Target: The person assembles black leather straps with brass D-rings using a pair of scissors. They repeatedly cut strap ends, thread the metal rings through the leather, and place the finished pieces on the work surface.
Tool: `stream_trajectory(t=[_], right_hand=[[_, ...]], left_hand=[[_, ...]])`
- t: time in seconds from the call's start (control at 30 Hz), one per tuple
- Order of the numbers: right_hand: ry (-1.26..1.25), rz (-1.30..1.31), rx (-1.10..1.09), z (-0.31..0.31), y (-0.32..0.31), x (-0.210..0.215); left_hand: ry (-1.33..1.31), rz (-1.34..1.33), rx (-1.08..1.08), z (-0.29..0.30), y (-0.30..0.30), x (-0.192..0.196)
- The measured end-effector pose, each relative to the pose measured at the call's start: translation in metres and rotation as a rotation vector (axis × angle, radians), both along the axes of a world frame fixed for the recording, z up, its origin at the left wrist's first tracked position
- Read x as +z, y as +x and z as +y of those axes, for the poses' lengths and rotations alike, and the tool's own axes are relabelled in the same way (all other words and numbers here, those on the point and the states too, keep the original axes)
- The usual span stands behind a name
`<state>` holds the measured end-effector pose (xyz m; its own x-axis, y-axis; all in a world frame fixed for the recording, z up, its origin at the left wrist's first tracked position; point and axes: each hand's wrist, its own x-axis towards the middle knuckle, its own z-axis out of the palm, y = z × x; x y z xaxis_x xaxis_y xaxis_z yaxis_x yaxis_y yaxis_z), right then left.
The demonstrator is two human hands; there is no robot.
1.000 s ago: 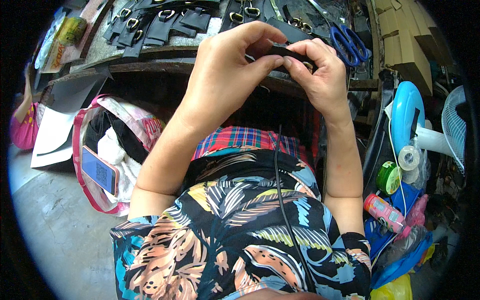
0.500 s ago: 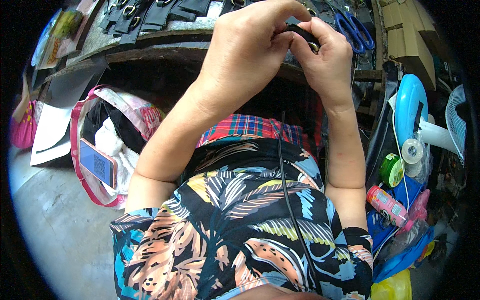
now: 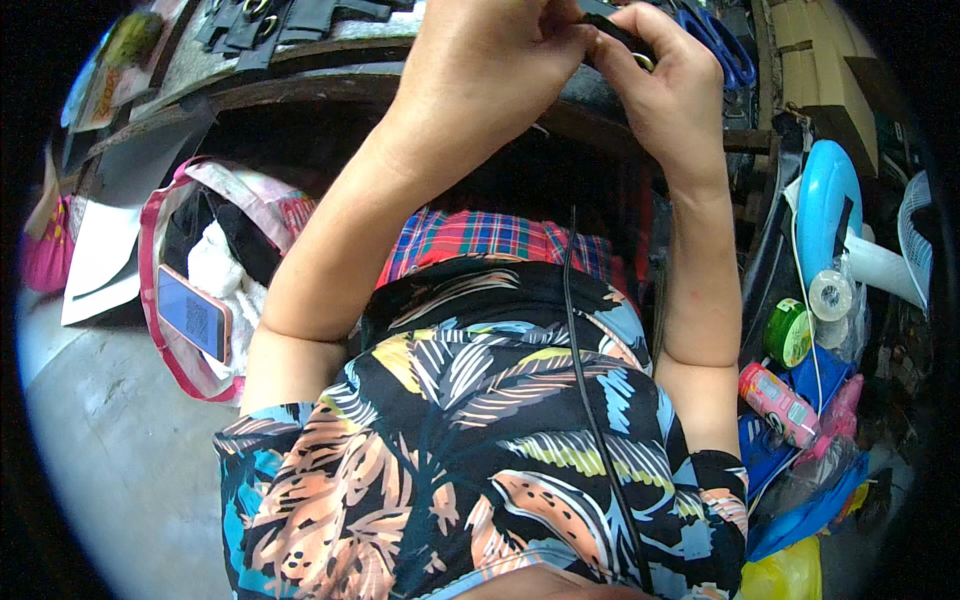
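Note:
A black strap piece with a brass-coloured metal ring is held up between my two hands at the top of the view, above the workbench edge. My left hand has its fingers closed on the strap's left end, and its fingertips are partly cut off by the upper edge. Thumb and bent fingers of my right hand pinch the other end, beside the ring. Several similar black strap pieces with metal rings lie on the bench to the left. Blue-handled scissors lie just beyond my right hand.
The wooden bench edge crosses in front of me. At left, a pink-trimmed bag holds a white cloth and a phone. On the right are a cardboard box, a blue ring, tape rolls and a pink bottle.
Both hands sit slightly higher in the view, and the right one is a little farther right. They still hold the black strap piece.

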<state>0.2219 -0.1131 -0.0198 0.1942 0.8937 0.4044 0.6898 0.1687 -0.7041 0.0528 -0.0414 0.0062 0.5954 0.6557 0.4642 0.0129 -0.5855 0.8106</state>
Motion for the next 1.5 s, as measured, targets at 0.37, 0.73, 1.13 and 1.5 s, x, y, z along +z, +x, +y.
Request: stream_trajectory(t=[0.37,0.73,1.13,1.5], right_hand=[[-0.057,0.338,0.018,0.005,0.005,0.014],[0.012,0.204,0.196,0.001,0.024,0.005],[-0.083,0.489,0.12,-0.002,0.017,-0.002],[-0.025,0.355,0.146,-0.001,0.02,-0.002]], left_hand=[[-0.722,-0.303,-0.181,0.016,0.007,-0.015],[-0.68,-0.093,-0.34,0.036,0.007,-0.022],[-0.795,-0.152,-0.175,0.025,0.012,-0.032],[-0.821,-0.169,-0.097,0.019,0.016,-0.032]])
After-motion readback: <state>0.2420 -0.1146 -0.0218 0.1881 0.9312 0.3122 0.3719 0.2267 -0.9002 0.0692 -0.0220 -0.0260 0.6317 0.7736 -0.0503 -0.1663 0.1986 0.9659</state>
